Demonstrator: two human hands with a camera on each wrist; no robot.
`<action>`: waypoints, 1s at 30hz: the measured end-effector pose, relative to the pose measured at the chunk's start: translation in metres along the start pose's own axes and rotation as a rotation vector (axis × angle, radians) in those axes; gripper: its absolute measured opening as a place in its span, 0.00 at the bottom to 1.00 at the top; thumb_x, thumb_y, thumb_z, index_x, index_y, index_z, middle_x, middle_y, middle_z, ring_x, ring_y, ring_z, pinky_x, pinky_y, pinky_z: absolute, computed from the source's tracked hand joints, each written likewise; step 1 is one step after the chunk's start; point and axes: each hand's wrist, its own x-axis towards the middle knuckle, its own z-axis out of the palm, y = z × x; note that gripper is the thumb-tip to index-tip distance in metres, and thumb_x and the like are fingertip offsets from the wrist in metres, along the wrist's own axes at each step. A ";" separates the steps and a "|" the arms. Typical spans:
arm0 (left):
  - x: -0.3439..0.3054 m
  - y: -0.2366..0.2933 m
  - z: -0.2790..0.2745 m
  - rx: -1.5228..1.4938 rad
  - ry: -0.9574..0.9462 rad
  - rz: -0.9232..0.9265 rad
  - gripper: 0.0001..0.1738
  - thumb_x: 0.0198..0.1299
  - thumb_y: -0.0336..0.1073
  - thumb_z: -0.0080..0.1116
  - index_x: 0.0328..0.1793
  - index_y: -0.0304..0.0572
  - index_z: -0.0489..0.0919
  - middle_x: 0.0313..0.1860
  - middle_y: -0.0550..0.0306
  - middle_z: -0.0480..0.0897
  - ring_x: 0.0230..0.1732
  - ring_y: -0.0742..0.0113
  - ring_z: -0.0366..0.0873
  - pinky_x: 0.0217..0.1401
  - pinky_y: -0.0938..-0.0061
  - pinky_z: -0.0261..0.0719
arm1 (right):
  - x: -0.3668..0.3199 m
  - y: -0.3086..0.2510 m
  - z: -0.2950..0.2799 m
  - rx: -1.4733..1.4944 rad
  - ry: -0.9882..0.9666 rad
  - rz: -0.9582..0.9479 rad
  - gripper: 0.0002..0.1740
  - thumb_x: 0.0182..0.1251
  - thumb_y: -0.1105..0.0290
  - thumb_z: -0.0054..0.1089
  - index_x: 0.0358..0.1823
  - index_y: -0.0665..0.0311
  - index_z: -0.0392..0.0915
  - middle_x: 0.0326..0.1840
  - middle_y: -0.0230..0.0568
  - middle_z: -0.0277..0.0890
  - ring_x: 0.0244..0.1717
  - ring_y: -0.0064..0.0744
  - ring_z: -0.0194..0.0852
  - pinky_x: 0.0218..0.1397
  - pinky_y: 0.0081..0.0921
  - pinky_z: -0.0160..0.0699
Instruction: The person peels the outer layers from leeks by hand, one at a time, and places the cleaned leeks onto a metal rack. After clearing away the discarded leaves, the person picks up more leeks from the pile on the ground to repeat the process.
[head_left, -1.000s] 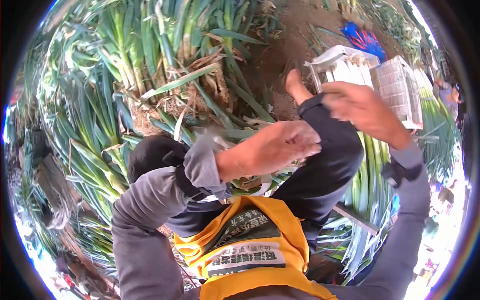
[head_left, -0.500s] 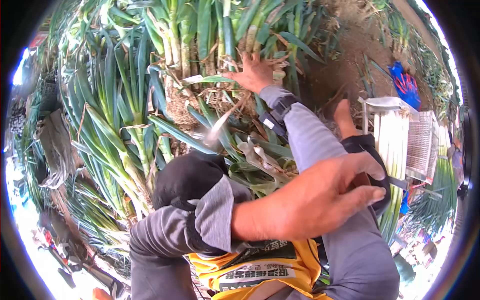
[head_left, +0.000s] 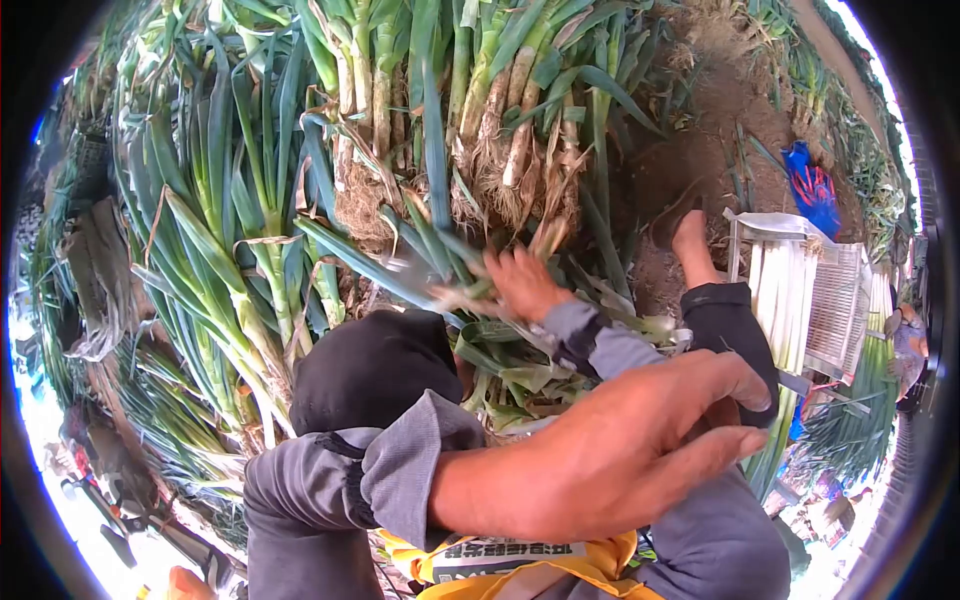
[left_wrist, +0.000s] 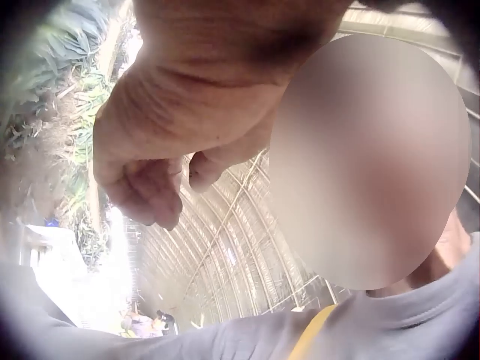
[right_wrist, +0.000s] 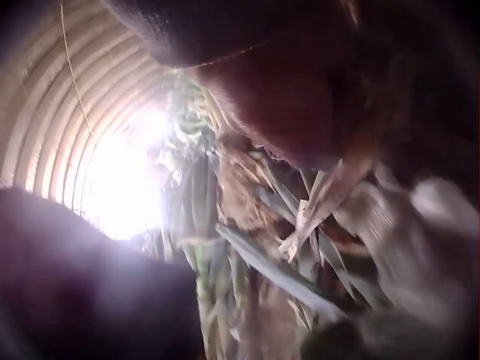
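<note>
Stretched across the foreground, my left hand (head_left: 600,440) has its thumb and fingers apart with nothing between them; in the left wrist view that hand (left_wrist: 195,112) hangs with loosely bent fingers. My right hand (head_left: 525,285) is low among the leeks, its fingers curled round some loose leaves (head_left: 465,292), partly blurred. Just beyond it stand upright leeks (head_left: 380,100) with roots and dry outer skins. In the right wrist view a dry leaf (right_wrist: 330,202) runs up to the dark, blurred hand (right_wrist: 277,105).
Long green leeks (head_left: 220,260) lie at the left. A white crate (head_left: 840,300) and peeled white leeks (head_left: 780,290) are at the right, with a blue and red bag (head_left: 812,190) behind. My dark-covered knee (head_left: 375,370) and a bare foot (head_left: 692,240) flank the working area.
My right hand first reached forward to the standing leeks, then drew back toward me, onto the loose leaves. My left hand crossed to the right, then shifted slightly down.
</note>
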 end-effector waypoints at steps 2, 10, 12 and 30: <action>-0.004 0.000 0.008 -0.022 -0.013 -0.002 0.15 0.69 0.36 0.59 0.53 0.33 0.73 0.35 0.45 0.76 0.35 0.54 0.75 0.39 0.63 0.73 | -0.047 0.015 0.064 0.093 -0.158 -0.073 0.33 0.59 0.67 0.59 0.69 0.64 0.67 0.47 0.52 0.76 0.50 0.56 0.71 0.55 0.49 0.72; -0.017 -0.001 0.022 0.056 -0.060 0.086 0.14 0.68 0.36 0.58 0.53 0.35 0.72 0.32 0.46 0.73 0.34 0.50 0.73 0.40 0.59 0.72 | -0.025 0.037 0.018 0.365 -0.047 -0.036 0.23 0.69 0.55 0.59 0.57 0.63 0.78 0.51 0.53 0.80 0.52 0.56 0.79 0.53 0.47 0.80; -0.015 0.001 0.018 0.065 -0.051 0.110 0.14 0.69 0.36 0.58 0.53 0.35 0.72 0.32 0.46 0.73 0.35 0.50 0.73 0.40 0.59 0.72 | 0.024 0.022 -0.025 0.481 0.247 0.100 0.19 0.73 0.60 0.53 0.57 0.67 0.77 0.48 0.55 0.80 0.51 0.58 0.79 0.54 0.48 0.79; -0.001 0.013 0.000 -0.104 0.026 0.149 0.15 0.70 0.37 0.58 0.55 0.33 0.74 0.38 0.46 0.78 0.38 0.54 0.77 0.41 0.64 0.75 | 0.190 -0.012 -0.028 1.026 0.561 0.439 0.22 0.57 0.55 0.71 0.23 0.69 0.79 0.21 0.45 0.77 0.23 0.35 0.70 0.29 0.36 0.69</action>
